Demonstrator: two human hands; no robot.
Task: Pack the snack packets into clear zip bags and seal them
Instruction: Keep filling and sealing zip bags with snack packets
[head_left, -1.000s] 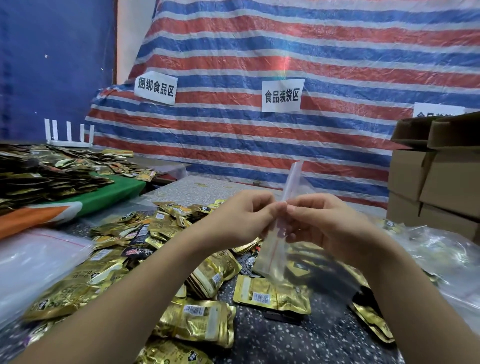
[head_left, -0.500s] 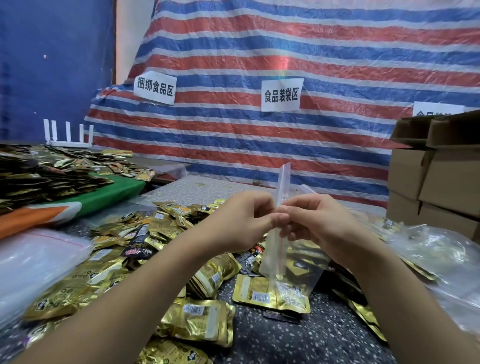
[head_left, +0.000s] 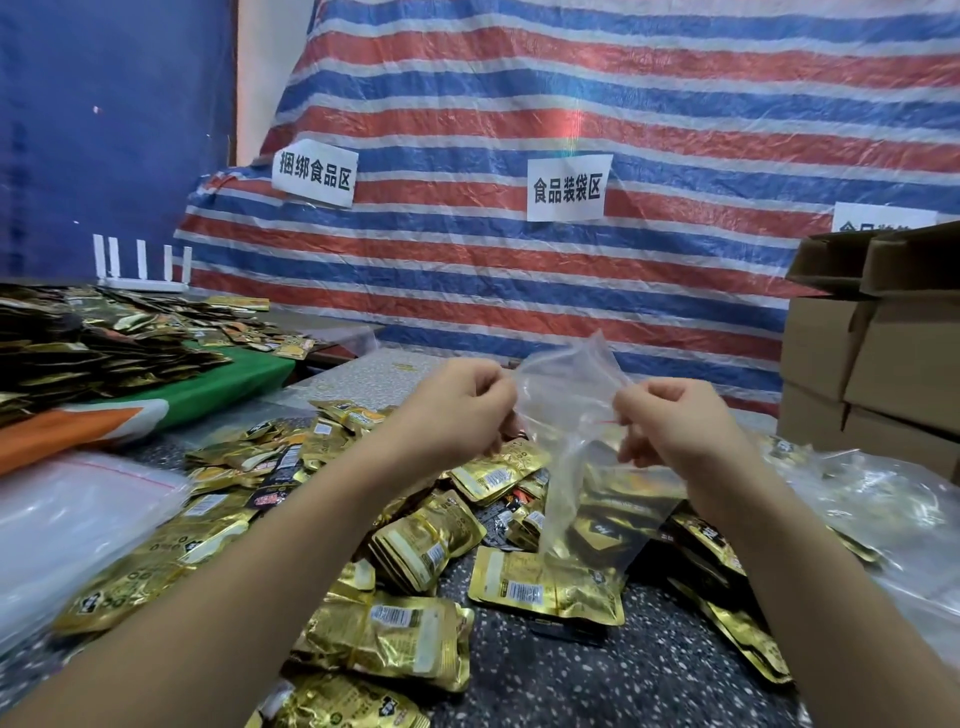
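Hands, left hand and right hand, pinch zip bag open above snack packets; thin film could slip free.

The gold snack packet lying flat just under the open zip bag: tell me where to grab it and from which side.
Pinch the gold snack packet by its flat sealed left edge, coming from above and from the left. It lies flat on the speckled table, and that edge looks clear, while the clear zip bag hangs over its right part.
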